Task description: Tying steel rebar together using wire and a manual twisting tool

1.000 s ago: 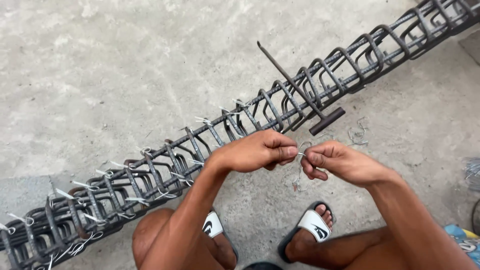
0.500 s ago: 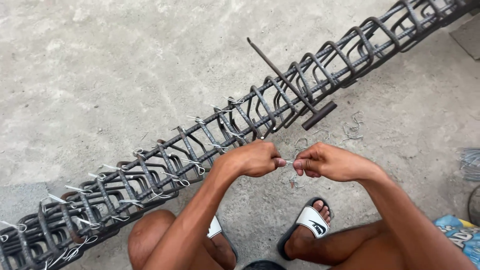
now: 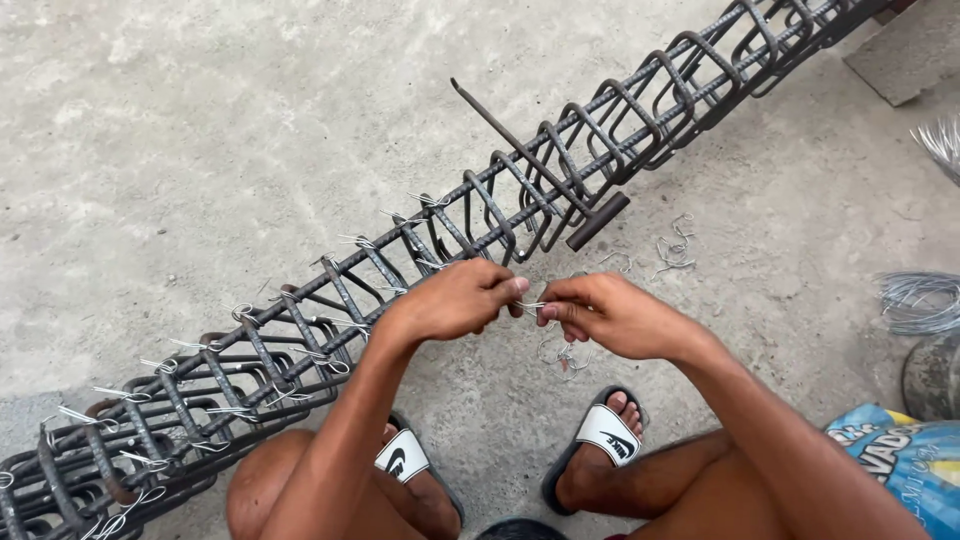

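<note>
Since a second ago both of my hands have drifted left and a little nearer to the cage, and the whole scene has slid so that a coil of wire now shows at the right edge. My left hand [image 3: 455,300] is curled with thumb and forefinger pressed together on one end of a short piece of tie wire [image 3: 530,304], and my right hand [image 3: 605,315] pinches the other end the same way, so the thin wire spans the small gap between my fingertips. That wire sits just on the near side of the rebar cage [image 3: 420,250], a long run of dark stirrups on straight bars that crosses the concrete floor [image 3: 200,130] from near left to far right. Stirrups on the left part of the cage carry twisted bright wire ties; those to the far right look bare. A hooked tying tool [image 3: 535,170] with a short cross handle leans across the cage just beyond my hands. Loose wire pieces [image 3: 672,250] lie scattered on the floor near my right hand and below it. My feet in white-strapped sandals [image 3: 605,435] rest on the floor beneath my arms. The coil of wire [image 3: 915,300] lies well to the right, above a blue printed bag [image 3: 900,460].
</note>
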